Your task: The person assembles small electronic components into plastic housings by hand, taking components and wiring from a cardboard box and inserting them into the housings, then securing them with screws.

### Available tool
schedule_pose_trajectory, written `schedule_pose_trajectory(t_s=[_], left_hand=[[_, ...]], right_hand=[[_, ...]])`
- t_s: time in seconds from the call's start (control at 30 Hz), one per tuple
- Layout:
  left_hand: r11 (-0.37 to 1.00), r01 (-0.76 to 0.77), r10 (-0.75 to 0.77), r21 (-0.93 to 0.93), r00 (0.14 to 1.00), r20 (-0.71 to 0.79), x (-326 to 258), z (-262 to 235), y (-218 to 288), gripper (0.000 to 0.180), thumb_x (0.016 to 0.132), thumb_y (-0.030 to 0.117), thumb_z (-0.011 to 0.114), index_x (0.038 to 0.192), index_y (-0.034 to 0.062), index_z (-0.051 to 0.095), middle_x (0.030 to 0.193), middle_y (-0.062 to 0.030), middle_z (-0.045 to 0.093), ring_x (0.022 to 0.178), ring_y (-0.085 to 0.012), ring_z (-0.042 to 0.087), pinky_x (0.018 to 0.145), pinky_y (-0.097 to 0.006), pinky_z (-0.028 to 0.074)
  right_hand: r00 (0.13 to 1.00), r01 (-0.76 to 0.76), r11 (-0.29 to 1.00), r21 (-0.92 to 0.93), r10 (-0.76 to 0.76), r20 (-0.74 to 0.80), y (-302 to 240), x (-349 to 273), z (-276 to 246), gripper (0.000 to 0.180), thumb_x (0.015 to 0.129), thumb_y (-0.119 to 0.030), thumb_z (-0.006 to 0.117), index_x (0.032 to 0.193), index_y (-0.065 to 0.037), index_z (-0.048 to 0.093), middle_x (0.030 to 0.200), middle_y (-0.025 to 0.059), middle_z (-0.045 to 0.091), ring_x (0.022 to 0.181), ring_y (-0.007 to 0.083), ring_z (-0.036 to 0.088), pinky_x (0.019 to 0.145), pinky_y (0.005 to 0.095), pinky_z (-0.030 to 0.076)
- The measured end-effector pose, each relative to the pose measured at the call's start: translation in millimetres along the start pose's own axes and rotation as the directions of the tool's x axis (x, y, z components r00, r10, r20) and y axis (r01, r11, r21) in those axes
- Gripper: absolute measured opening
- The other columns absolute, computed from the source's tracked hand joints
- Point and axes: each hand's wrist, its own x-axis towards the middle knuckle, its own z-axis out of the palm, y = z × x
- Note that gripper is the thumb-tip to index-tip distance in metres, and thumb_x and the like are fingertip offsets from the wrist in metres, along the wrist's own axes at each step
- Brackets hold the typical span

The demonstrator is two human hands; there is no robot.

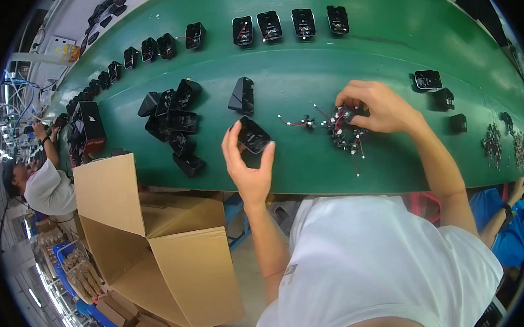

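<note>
My left hand (252, 173) grips a black plastic housing (253, 135) between thumb and fingers, its hollow side facing up. My right hand (380, 107) is closed with thumb and fingertips around a small dark part (346, 114), partly hidden by the fingers. Beneath and beside that hand lies a loose pile of small black wired parts (345, 140) with red and black leads and white connectors. One more wired part (308, 122) sits apart, left of the pile. Just beyond my left hand a black wedge-shaped housing (242, 96) stands on the green tabletop (309, 167).
A heap of black housings (180, 121) lies to the left. Several housings with wires (269, 27) line the far side. Others (428, 80) stand at right, near small metallic parts (493, 142). An open cardboard box (191, 279) stands at the table's near edge. Co-workers (47, 186) are at both sides.
</note>
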Motion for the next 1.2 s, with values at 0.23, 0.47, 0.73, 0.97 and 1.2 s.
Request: schedule_pose_trajectory(t_s=[0.23, 0.47, 0.73, 0.97, 1.2], left_hand=[[0.924, 0.057, -0.027, -0.377, 0.996, 0.085, -10, 14, 14, 0.066, 0.079, 0.003, 0.079, 0.138, -0.0001, 0.05, 0.138, -0.0113, 0.046, 0.12, -0.02, 0.054, 0.101, -0.032, 0.044], [0.86, 0.085, -0.004, -0.503, 0.987, 0.159, -9, 19, 23, 0.066, 0.08, 0.002, 0.077, 0.139, -0.001, 0.047, 0.138, -0.0119, 0.046, 0.124, -0.0205, 0.052, 0.105, -0.033, 0.043], [0.838, 0.076, 0.045, -0.54, 0.977, 0.207, -9, 27, 34, 0.065, 0.081, 0.003, 0.075, 0.139, -0.0018, 0.046, 0.136, -0.012, 0.047, 0.121, -0.0205, 0.054, 0.104, -0.032, 0.044], [0.749, 0.176, 0.057, -0.638, 0.943, 0.327, -3, 35, 52, 0.068, 0.082, 0.002, 0.073, 0.142, -0.0029, 0.042, 0.133, -0.0136, 0.053, 0.119, -0.02, 0.055, 0.104, -0.033, 0.044], [0.637, 0.222, 0.088, -0.738, 0.931, 0.355, -2, 41, 54, 0.078, 0.079, 0.005, 0.077, 0.145, -0.0027, 0.036, 0.132, -0.016, 0.054, 0.121, -0.0215, 0.055, 0.104, -0.035, 0.044]], right_hand=[[0.971, -0.225, 0.915, 0.334, 0.237, 0.004, -11, -7, -7, 0.036, 0.079, -0.004, 0.072, 0.109, -0.006, 0.054, 0.089, 0.0029, 0.055, 0.079, 0.0137, 0.057, 0.067, 0.026, 0.048], [0.972, -0.132, 0.922, 0.365, 0.193, -0.136, -5, -13, -7, 0.027, 0.081, -0.002, 0.066, 0.106, -0.004, 0.055, 0.096, 0.0045, 0.057, 0.085, 0.0133, 0.059, 0.071, 0.0274, 0.051], [0.942, -0.113, 0.844, 0.524, 0.258, -0.214, -3, -19, -7, 0.025, 0.082, -0.001, 0.064, 0.106, -0.002, 0.055, 0.097, 0.0041, 0.056, 0.08, 0.0128, 0.06, 0.073, 0.0259, 0.052], [0.937, -0.104, 0.986, 0.129, 0.14, -0.32, -8, -17, -6, 0.01, 0.088, -0.001, 0.065, 0.096, 0.0, 0.059, 0.093, 0.0044, 0.061, 0.082, 0.011, 0.062, 0.072, 0.0279, 0.054], [0.913, 0.107, 0.766, 0.634, 0.177, -0.368, -31, -24, -11, 0.015, 0.086, 0.005, 0.069, 0.098, 0.001, 0.063, 0.098, 0.01, 0.068, 0.089, 0.0117, 0.064, 0.08, 0.026, 0.055]])
